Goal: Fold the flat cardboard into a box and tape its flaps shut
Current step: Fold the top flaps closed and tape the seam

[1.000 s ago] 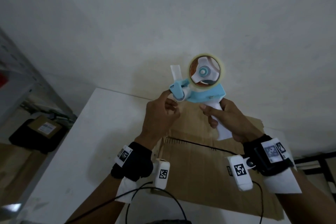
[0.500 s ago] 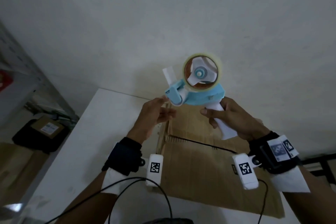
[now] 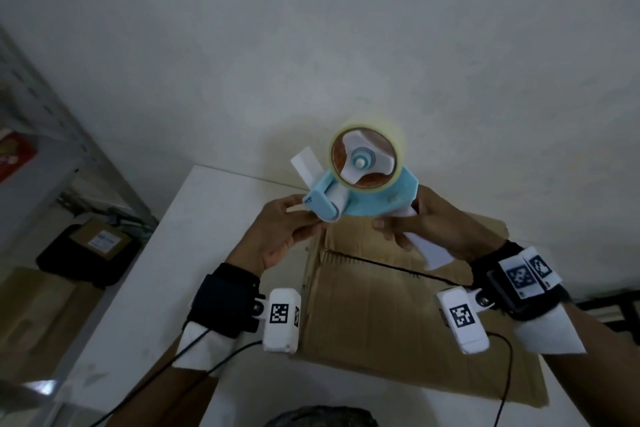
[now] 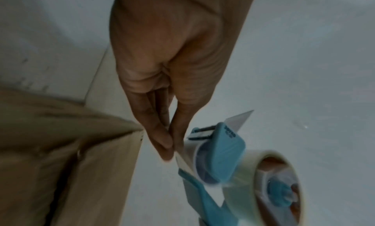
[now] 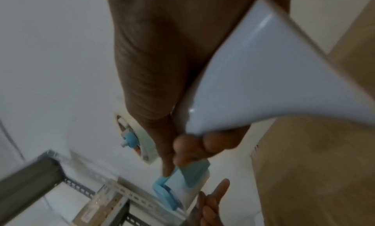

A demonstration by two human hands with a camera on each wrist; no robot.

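A blue tape dispenser (image 3: 367,198) with a clear tape roll (image 3: 363,156) is held up over the flat brown cardboard (image 3: 391,319), which lies on the white table (image 3: 194,253). My right hand (image 3: 405,218) grips its white handle (image 3: 429,251); the right wrist view shows the fingers (image 5: 192,142) curled round the handle (image 5: 263,78). My left hand (image 3: 308,215) is at the dispenser's front roller. In the left wrist view its thumb and fingers (image 4: 164,142) pinch the free tape end beside the roller housing (image 4: 223,152). The cardboard (image 4: 61,157) is unfolded.
A grey metal shelf (image 3: 52,135) stands at the left. Below it on the floor lies a black bag carrying a small cardboard box (image 3: 100,239). A white wall rises just behind the table. Cables from the wrist cameras trail over the cardboard (image 3: 381,262).
My left hand let go of the dispenser's front, dropped back slightly, then came up again and now pinches the tape end. The right hand kept its hold on the handle.
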